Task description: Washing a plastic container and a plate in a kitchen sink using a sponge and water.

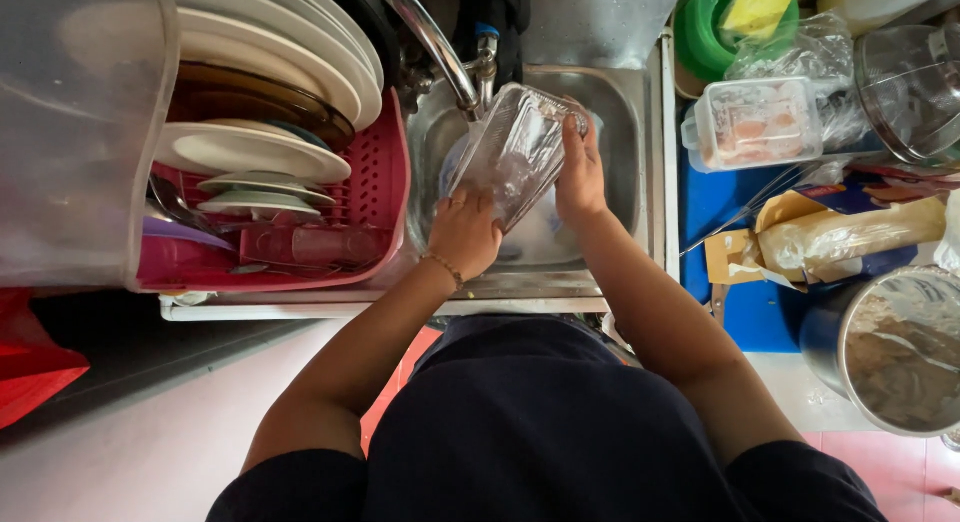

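1. A clear plastic container point(515, 152), rectangular and see-through, is held tilted over the steel sink point(620, 112), its upper end just below the spout of the curved metal tap point(435, 42).
2. The left hand point(465, 232) holds the container's lower end; its fingers are clenched around that edge. A thin bracelet sits at the wrist.
3. The right hand point(580, 172) lies against the container's right side, fingers grasping the long edge, tips reaching up to the far corner.
4. Both forearms extend from a dark garment at the bottom of the view.
5. Left of the sink, touching its rim, stands a pink dish rack point(385, 172) holding white plates point(260, 152) upright and flat, one brown plate among them, with cutlery in the lower part.
6. A large translucent tub point(70, 132) stands at the far left, beside the rack.
7. Right of the sink, on a blue table surface point(705, 207): a lidded clear food box point(755, 122), a green bowl point(710, 32), a wrapped package in a torn carton point(850, 237), and a round metal pot point(900, 352) with grey-brown contents.
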